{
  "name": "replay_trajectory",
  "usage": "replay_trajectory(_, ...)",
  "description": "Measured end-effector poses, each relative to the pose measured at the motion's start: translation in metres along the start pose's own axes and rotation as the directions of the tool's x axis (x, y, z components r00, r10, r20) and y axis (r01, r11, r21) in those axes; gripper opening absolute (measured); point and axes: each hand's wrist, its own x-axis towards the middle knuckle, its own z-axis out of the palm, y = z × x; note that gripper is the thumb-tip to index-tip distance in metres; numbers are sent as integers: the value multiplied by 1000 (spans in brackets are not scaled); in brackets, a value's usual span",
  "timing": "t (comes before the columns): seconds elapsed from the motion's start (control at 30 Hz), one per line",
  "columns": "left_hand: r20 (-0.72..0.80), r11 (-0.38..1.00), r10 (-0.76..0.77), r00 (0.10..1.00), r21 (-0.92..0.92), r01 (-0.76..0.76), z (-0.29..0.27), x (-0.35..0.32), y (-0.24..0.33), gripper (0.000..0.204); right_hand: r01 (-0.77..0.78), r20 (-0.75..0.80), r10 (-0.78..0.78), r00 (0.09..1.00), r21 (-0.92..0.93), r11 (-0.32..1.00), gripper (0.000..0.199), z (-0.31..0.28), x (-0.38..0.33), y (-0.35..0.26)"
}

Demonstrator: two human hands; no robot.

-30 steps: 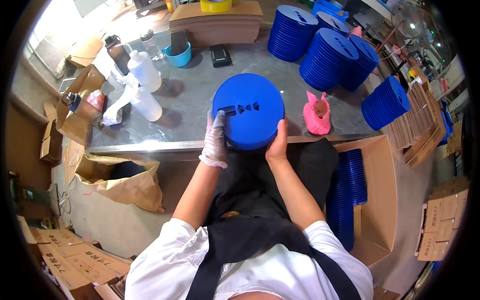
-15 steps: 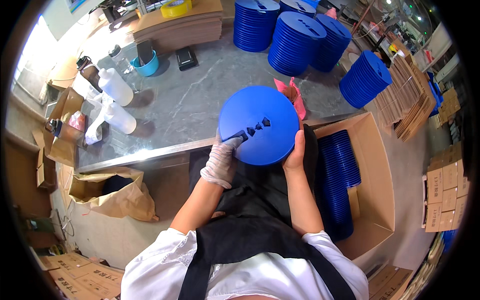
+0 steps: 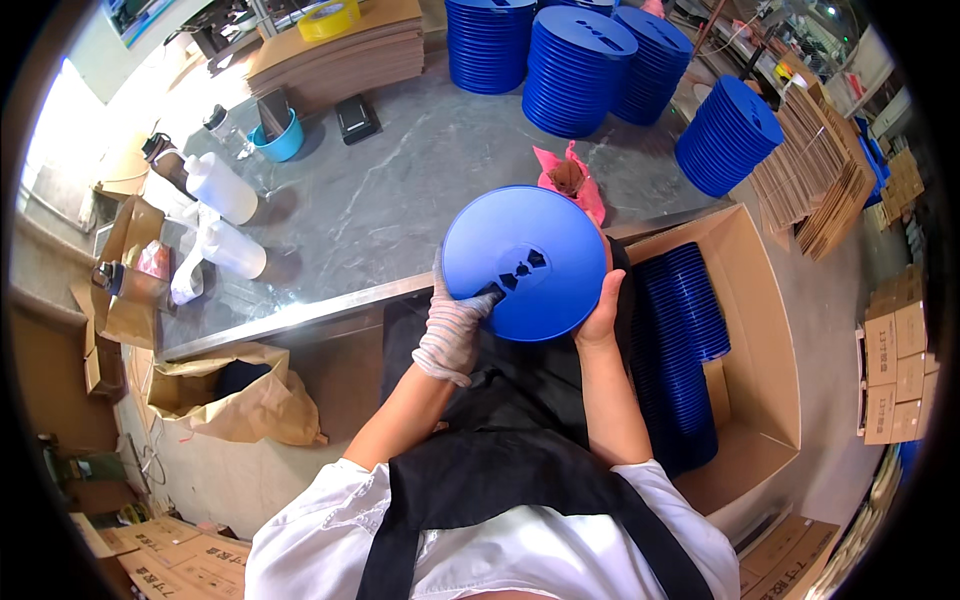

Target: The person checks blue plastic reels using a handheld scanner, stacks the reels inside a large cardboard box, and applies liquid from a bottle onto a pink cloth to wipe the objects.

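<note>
A round blue plastic reel [image 3: 540,300] with dark cut-outs round its centre is held up in front of my black apron, near the table edge. My left hand [image 3: 450,335], in a striped glove with dark fingertips, grips its left rim, the thumb lying on the face by the cut-outs. My right hand [image 3: 600,312] is bare and holds the right rim, its thumb up along the edge and the other fingers hidden behind the reel. Just beyond the reel a crumpled pink cloth [image 3: 570,178] with a brown patch lies on the table.
Stacks of blue reels [image 3: 578,75] stand at the back of the grey table [image 3: 370,220]; another stack [image 3: 728,140] is at its right. An open carton [image 3: 755,380] holding rows of reels sits by my right side. White bottles [image 3: 222,188] stand left, above a paper sack [image 3: 240,405].
The reel is tilted a little differently, and a ring round its centre now shows. Both hands still hold it, slightly lower in view. The whole view has shifted a little.
</note>
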Motion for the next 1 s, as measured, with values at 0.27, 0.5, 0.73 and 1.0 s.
replay_trajectory(0.27,33,962,-61,998,-265,68,-12,12,-19,65,288,116,-267,957,-516,807,93,16,-7,-17)
replay_trajectory(0.5,76,888,-178,981,-417,194,-7,27,-36,60,640,635,80,768,-765,-75,73,117,-60,-56)
replay_trajectory(0.73,112,853,-235,965,-453,261,-8,44,-37,56,845,828,171,534,-525,-96,39,139,-75,-43)
replay_trajectory(1.0,121,834,-239,963,-482,268,-18,54,-33,52,863,849,172,500,-506,-13,32,150,-69,-38)
